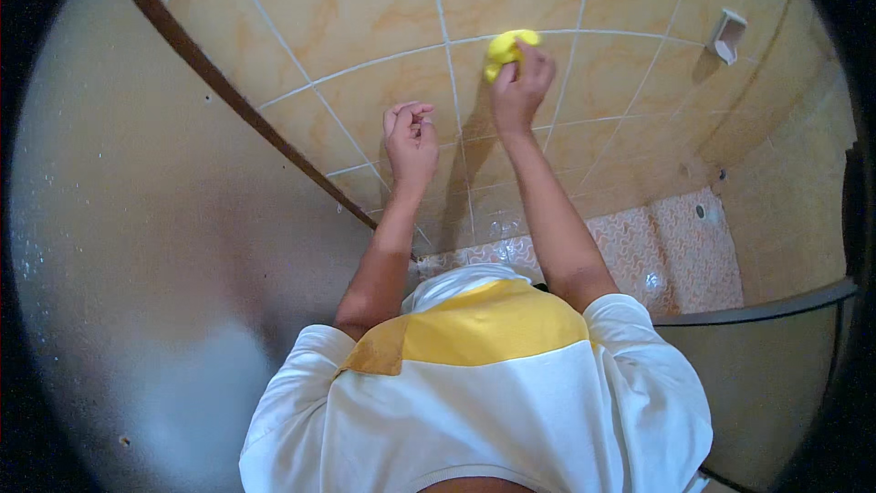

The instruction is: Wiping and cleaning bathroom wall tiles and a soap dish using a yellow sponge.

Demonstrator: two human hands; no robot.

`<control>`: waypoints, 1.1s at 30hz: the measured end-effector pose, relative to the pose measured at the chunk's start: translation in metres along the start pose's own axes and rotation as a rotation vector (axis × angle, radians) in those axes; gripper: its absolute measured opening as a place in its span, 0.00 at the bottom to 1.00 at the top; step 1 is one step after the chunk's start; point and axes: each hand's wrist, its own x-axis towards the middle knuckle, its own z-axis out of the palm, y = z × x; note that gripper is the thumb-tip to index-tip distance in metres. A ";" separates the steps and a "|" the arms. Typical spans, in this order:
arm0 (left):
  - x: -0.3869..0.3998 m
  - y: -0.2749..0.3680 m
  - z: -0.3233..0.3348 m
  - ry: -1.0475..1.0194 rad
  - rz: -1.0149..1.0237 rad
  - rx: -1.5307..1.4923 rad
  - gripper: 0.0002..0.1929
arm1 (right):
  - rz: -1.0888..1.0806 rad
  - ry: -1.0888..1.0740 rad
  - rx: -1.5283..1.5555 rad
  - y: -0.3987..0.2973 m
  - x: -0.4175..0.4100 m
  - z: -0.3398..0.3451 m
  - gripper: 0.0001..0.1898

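A bright yellow cloth (pixel 505 55) is bunched in my right hand (pixel 523 90), pinched between the thumb and fingers. The hand holds it up against the tiled wall (pixel 376 7), over a pale grout line. My left hand (pixel 412 144) is raised in front of the same wall, lower and to the left, its fingers loosely curled with nothing visible in them. Whether the left hand touches the tiles cannot be told. Shadows of the arms fall on the tiles.
A white soap holder (pixel 727 36) juts from the wall at right. Along the left runs a brown vertical strip (pixel 226 92) beside a smooth, glossy panel (pixel 157 219). Patterned tile floor (pixel 636 253) with a round drain (pixel 699 211) lies below. A dark-edged curved panel (pixel 759 349) stands at lower right.
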 end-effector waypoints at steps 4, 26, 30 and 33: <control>0.011 0.017 0.015 -0.051 0.073 -0.026 0.11 | -0.118 -0.153 0.006 -0.012 -0.031 0.003 0.21; 0.036 0.019 0.025 -0.133 0.163 -0.001 0.11 | 0.334 0.236 0.091 0.034 0.030 -0.016 0.20; 0.036 0.016 0.028 -0.114 0.116 -0.082 0.11 | 0.260 0.156 0.055 0.030 -0.007 -0.005 0.20; 0.040 0.010 0.035 -0.121 0.117 -0.105 0.10 | 0.239 0.065 0.103 0.019 -0.047 -0.001 0.18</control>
